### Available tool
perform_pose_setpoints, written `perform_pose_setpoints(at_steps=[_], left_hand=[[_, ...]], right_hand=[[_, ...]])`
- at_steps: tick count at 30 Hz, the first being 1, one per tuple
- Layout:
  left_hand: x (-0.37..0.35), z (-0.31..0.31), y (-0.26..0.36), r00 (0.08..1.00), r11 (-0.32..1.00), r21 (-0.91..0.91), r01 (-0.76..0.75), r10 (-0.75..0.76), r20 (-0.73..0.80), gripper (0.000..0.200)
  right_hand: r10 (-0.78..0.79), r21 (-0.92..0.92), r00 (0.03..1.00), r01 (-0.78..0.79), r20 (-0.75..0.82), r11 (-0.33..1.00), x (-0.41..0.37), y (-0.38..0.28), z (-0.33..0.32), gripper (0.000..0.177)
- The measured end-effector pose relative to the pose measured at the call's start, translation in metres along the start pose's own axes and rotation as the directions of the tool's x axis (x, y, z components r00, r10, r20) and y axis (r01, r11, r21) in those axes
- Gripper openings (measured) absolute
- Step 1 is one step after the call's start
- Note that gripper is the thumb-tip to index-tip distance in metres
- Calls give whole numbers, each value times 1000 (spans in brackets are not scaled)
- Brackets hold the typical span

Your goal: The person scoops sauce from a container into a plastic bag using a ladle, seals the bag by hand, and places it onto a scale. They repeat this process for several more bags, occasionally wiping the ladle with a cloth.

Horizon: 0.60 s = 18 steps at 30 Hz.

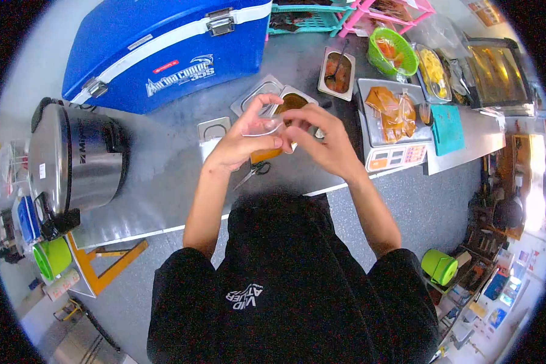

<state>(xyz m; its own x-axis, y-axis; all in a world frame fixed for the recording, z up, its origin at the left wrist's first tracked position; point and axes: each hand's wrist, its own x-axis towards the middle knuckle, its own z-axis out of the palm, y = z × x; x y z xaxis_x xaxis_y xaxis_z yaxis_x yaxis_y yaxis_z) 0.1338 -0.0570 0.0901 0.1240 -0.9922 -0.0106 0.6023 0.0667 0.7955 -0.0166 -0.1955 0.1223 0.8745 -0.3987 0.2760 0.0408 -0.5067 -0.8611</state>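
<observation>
My left hand (239, 142) is curled around a small clear see-through plastic item (267, 127), too faint to tell whether it is a cup or a bag. From the other side my right hand (324, 136) pinches at its edge, fingertips close to the left hand's fingers. Both hands are raised over the metal counter. Behind them stands a metal tray of brown sauce (295, 102), partly hidden by the fingers. Under the hands lies something orange (266, 155), mostly covered. Scissors (253, 173) rest on the counter just below it.
A blue cooler box (176, 57) and a large steel pot (82, 158) stand on the left. To the right are a metal tray of bagged orange food (366, 124), a sauce pan with a ladle (337, 76), a green basket (394, 51) and a teal cloth (447, 130).
</observation>
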Motion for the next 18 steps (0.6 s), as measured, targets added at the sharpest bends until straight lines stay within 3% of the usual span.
perform_pose_setpoints(at_steps=[2,3,5,8,9,12,13,16,18], left_hand=[[3,9,3,999,995,-98,24,-20,44,57],[5,12,2,1000,995,-95,11,-12,-12,52],[7,14,0,992,996,-82,-17,6,-124,42],[6,10,-7,967,895,436,-88,183,-179,23],[7,19,-5,954,915,380,-136,225,-200,21],[7,37,-5,921,877,448,-173,305,-243,24],[5,41,-3,899,780,608,-146,361,-248,27],[9,53,3,828,698,679,-230,507,-241,26],[7,57,7,776,570,791,-222,594,-210,24]], right_hand=[[-5,56,997,1,78,998,4,-9,-1,14],[20,45,996,-24,91,999,6,-13,-4,10],[2,44,1000,-2,-12,999,6,-15,-7,9],[35,40,988,-30,-147,999,5,-20,-13,7],[23,37,981,-16,-193,999,4,-17,-14,7],[69,90,963,-47,-259,995,1,-19,-16,7],[82,95,959,-58,-271,994,0,-19,-16,7],[47,87,953,-22,-299,996,-2,-22,-19,7],[13,71,952,9,-307,997,-4,-24,-20,7]])
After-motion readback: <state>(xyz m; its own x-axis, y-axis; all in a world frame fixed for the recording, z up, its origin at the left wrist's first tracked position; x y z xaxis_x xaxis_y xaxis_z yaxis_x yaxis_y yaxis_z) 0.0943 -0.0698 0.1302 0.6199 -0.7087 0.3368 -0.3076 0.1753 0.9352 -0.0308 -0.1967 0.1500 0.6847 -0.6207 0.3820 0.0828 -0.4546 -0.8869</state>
